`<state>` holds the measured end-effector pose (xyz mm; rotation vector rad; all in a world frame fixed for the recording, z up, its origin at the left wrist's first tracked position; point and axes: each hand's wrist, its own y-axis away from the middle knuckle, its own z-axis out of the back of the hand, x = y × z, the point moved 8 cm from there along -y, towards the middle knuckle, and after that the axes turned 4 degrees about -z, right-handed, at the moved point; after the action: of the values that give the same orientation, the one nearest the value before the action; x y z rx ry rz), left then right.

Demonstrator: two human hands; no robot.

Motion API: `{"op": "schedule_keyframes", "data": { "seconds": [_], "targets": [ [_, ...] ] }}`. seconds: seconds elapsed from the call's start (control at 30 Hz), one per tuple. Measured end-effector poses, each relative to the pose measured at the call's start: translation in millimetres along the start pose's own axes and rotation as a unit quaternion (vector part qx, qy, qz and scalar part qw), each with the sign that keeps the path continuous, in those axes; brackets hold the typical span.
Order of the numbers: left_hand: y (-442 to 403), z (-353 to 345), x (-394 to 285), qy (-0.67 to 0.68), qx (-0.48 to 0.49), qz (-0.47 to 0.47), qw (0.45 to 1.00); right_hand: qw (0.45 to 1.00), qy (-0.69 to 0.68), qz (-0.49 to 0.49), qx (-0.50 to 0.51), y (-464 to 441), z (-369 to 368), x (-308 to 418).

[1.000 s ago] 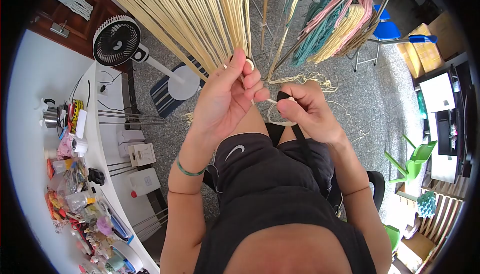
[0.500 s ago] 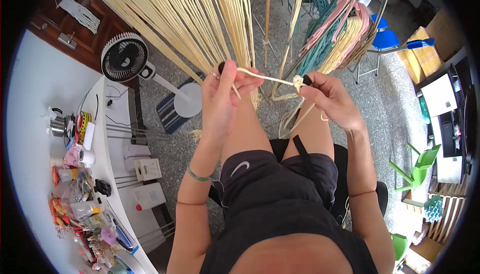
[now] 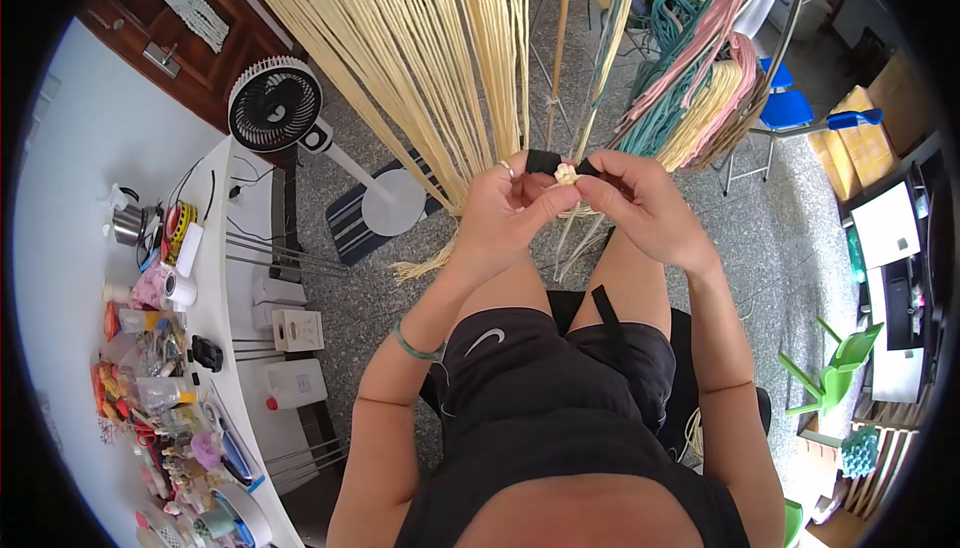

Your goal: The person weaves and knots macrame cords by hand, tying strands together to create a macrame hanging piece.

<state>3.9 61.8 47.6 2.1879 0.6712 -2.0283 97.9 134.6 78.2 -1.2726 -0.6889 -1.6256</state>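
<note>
Clearly, both hands are closed in a pinch: the left hand (image 3: 503, 213) and the right hand (image 3: 652, 208) meet thumb and fingertips on a small cream knot (image 3: 567, 175), held between them above the gap between the knees. To work it well, I'd judge, grip close in on both sides, press with the black finger wraps (image 3: 543, 163) rather than bare skin, and draw evenly so the turns don't slip askew. The knot looks compact and lumpy, made of pale, soft-looking cord (its exact turns are too small to tell), and thin strands (image 3: 566, 246) trail below toward the floor. Just beyond, to the far left, a curtain of cream cords (image 3: 400, 68) hangs; to the far right are teal hanks (image 3: 660, 88) and pink hanks (image 3: 712, 58).
</note>
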Motion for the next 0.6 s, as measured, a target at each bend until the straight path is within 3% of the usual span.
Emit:
{"op": "schedule_keyframes", "data": {
  "seconds": [0.17,0.23,0.37,0.4,0.43,0.47,0.57,0.6],
  "targets": [
    [0.9,10.1,-9.3,-0.189,-0.027,-0.037,0.981,0.986,0.127,0.062,-0.084,1.8,7.7,11.6],
    [0.7,13.5,-22.5,-0.331,-0.063,-0.175,0.925,0.987,0.119,0.049,-0.093,0.6,10.7,8.3],
    [-2.2,17.2,-22.4,-0.331,-0.067,-0.212,0.917,0.984,0.107,0.041,-0.137,-7.6,24.0,-5.3],
    [-5.7,21.3,-12.7,-0.185,-0.066,-0.144,0.970,0.981,0.104,0.059,-0.151,-10.6,29.4,-6.5],
    [-10.0,22.4,-2.9,-0.037,-0.060,-0.072,0.995,0.985,0.091,0.056,-0.136,-15.1,33.6,-6.9],
    [-16.6,28.9,0.6,-0.001,-0.072,-0.073,0.995,0.988,0.077,0.056,-0.123,-20.3,40.5,-6.7],
    [-51.6,53.7,-2.3,-0.008,-0.122,-0.063,0.991,0.998,0.053,0.024,-0.002,-41.1,62.9,-15.0],
    [-67.9,58.4,-13.7,-0.027,-0.111,-0.107,0.988,0.998,0.060,0.007,0.029,-44.9,71.0,-7.2]
  ]
}}
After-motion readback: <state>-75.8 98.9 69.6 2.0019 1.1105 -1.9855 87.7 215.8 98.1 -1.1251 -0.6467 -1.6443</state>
